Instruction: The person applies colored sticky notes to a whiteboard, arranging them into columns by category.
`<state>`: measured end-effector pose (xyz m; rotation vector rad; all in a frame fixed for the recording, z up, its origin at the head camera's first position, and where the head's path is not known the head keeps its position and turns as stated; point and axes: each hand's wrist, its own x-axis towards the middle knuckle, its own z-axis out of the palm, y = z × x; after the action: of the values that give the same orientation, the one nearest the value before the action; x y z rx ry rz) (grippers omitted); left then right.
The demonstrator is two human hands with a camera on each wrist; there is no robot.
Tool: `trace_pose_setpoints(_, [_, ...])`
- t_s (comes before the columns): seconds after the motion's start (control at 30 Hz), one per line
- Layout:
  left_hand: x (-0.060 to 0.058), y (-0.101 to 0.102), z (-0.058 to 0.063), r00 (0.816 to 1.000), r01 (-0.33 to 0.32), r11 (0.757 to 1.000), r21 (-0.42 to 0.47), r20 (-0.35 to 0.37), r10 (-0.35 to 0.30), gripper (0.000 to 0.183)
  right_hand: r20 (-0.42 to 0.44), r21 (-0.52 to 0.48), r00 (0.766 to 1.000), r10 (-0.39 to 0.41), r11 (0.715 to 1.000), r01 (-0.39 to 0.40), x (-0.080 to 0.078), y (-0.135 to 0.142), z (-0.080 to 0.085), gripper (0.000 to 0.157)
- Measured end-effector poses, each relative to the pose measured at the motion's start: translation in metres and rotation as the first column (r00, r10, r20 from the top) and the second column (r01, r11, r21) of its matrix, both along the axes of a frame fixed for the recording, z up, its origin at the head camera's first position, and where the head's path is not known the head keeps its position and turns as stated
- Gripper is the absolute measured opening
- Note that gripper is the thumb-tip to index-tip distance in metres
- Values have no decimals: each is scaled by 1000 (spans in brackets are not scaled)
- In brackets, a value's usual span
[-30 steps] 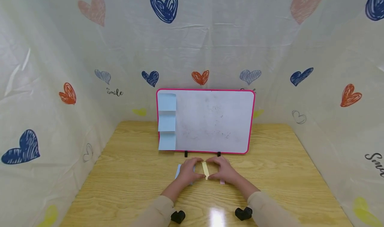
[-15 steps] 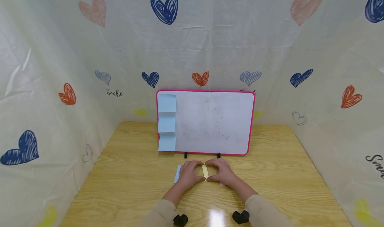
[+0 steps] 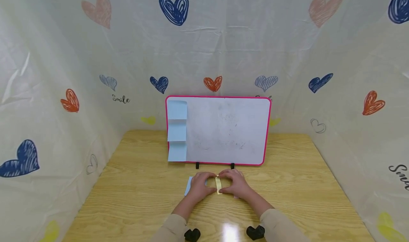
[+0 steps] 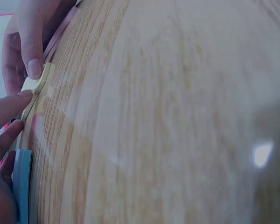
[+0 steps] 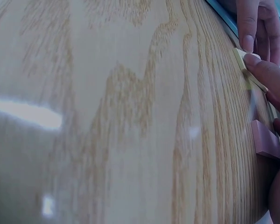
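Observation:
A narrow pale yellow sticky note pad [image 3: 218,185] lies on the table between both hands. My left hand [image 3: 198,187] holds it from the left, fingers at its far end and thumb at its near end. My right hand [image 3: 239,186] grips it the same way from the right. In the left wrist view, the yellow pad [image 4: 37,86] looks bent upward near the two thumbs. A blue sticky note pad [image 4: 22,186] lies beside my left hand, partly covered. Under my right hand sits a pink sticky note pad [image 5: 267,139], mostly hidden in the head view.
Behind the hands stands a whiteboard [image 3: 227,128] with a pink frame, on black feet [image 3: 232,166]. Three light blue notes [image 3: 177,130] hang in a column along its left side. The wooden table [image 3: 287,185] is enclosed by a curtain [image 3: 204,39] printed with hearts.
Both hands have closed in slightly on the yellow pad, which now looks more curved. The left hand covers more of the blue pad and the right hand more of the pink one.

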<state>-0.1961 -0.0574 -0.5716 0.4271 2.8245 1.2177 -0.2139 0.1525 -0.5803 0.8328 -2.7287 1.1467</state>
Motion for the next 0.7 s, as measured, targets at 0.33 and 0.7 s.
trace_pose_setpoints(0.33, [1, 2, 0, 1000, -31, 999, 27, 1, 31, 36, 56, -12, 998, -17, 1000, 18, 1, 0, -2, 43])
trace_pose_setpoints(0.7, [4, 8, 2, 995, -94, 996, -8, -35, 94, 32, 104, -40, 995, 5, 999, -1, 6, -1, 0, 49])
